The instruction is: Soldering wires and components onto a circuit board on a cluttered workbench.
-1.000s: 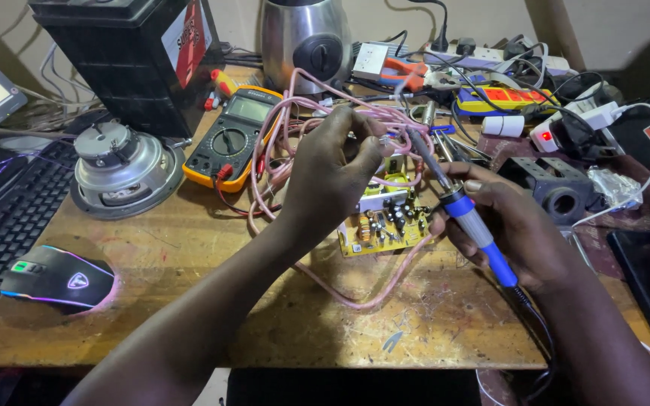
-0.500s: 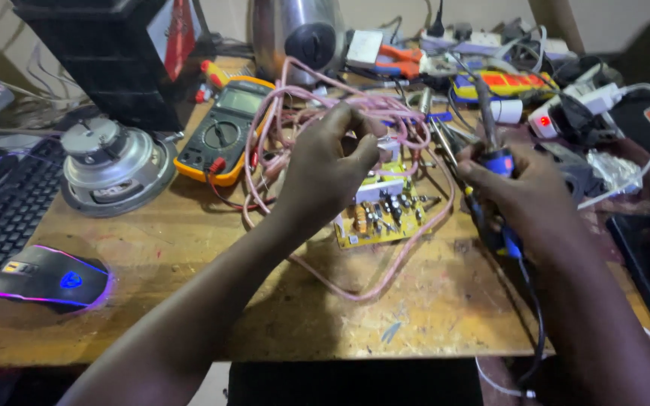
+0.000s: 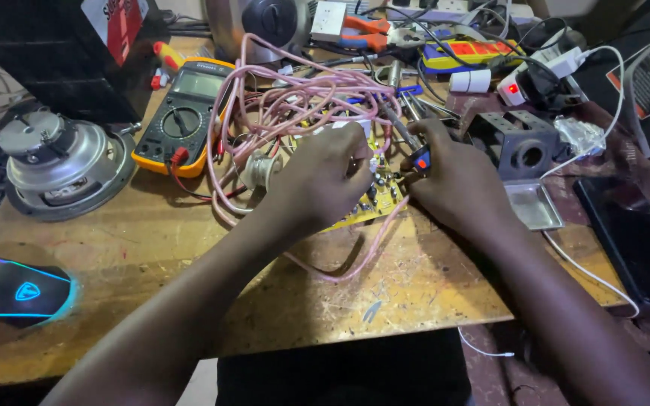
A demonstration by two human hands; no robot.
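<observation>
Soldering in hand: right hand (image 3: 457,184) grips the iron (image 3: 404,139), left hand (image 3: 325,177) pinches a wire (image 3: 295,113) at the board (image 3: 374,207). Next, I judge, the tip needs steady contact.

pink wires (image 3: 295,105), yellow circuit board (image 3: 374,210), yellow-black multimeter (image 3: 180,120)

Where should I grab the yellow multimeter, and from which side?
Take the multimeter across its lower body, around the dial, coming from its left long edge. It lies flat, face up. That edge looks bare, while the pink wires and red lead crowd its right side and lower corner.
</observation>
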